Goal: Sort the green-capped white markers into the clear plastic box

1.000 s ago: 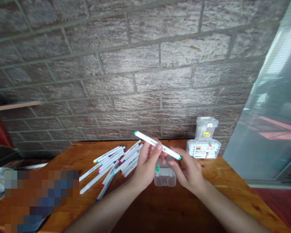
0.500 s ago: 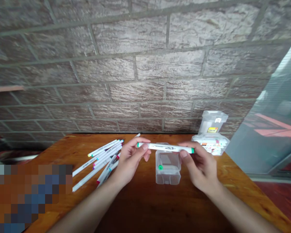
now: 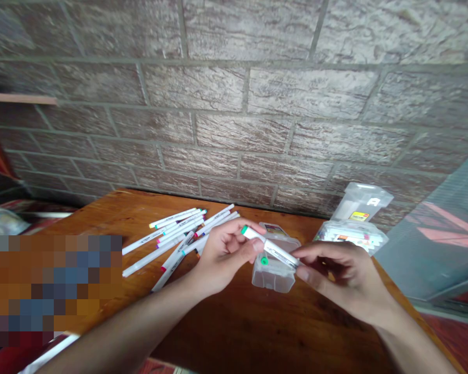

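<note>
My left hand [image 3: 228,257] pinches a white marker [image 3: 276,253] near its green-tipped end. The marker slants down to the right, above a small clear plastic box [image 3: 273,282]. At the marker's lower end, the thumb and fingers of my right hand [image 3: 339,275] close around the tip and hide it. Inside the box, partly behind the held marker, shows a green marker end [image 3: 264,261]. Several loose white markers [image 3: 179,231] with coloured ends lie in a spread pile beyond my left hand.
A clear case [image 3: 351,234] of markers, with its lid [image 3: 361,205] raised, stands on the right of the wooden table [image 3: 226,332]. A brick wall [image 3: 218,124] rises behind the table. A blurred-out patch covers the lower left.
The marker has gone from nearly level to slanting down to the right. My right hand has dropped with its end, and the whole view has shifted a little.
</note>
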Available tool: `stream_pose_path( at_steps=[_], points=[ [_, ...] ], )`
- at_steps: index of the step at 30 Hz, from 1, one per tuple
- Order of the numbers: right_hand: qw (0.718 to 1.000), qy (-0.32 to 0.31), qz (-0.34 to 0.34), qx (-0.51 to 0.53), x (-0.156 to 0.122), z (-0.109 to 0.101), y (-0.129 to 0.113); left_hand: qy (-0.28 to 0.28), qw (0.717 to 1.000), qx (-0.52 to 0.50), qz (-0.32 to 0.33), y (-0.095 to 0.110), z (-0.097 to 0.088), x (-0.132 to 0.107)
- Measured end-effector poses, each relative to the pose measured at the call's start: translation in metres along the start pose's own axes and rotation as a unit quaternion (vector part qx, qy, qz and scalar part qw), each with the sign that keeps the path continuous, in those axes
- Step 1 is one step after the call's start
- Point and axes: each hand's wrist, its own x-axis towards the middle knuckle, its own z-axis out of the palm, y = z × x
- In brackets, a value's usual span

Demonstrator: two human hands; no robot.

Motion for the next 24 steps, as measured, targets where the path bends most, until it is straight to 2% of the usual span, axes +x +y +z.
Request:
stream_pose_path(
  at_steps=[3, 5, 10, 16, 20, 24],
  points=[
    [0.997, -0.071, 0.018, -0.015, 0.0, -0.005, -0.003, -0.025, 1.0, -0.015, -0.011, 0.002, 0.008, -0.004],
    [0.995, -0.093, 0.032, 0.006, -0.001, -0.005, -0.004, -0.025, 0.999, -0.024, -0.006, 0.0, 0.011, -0.007],
    [0.994, -0.044, 0.051, 0.083, -0.003, -0.001, -0.003, -0.037, 0.999, -0.028, -0.003, -0.007, 0.01, -0.013],
    [0.99, -0.068, 0.075, 0.096, -0.002, 0.005, 0.004, -0.012, 1.0, -0.012, -0.01, -0.006, 0.005, -0.013],
    [0.989, -0.077, 0.077, 0.095, -0.004, 0.008, 0.006, -0.016, 1.0, -0.001, -0.025, -0.007, 0.006, -0.012],
    [0.984, -0.041, 0.078, 0.154, -0.003, 0.012, 0.002, -0.033, 0.998, 0.029, -0.037, -0.009, 0.007, -0.015]
  ],
)
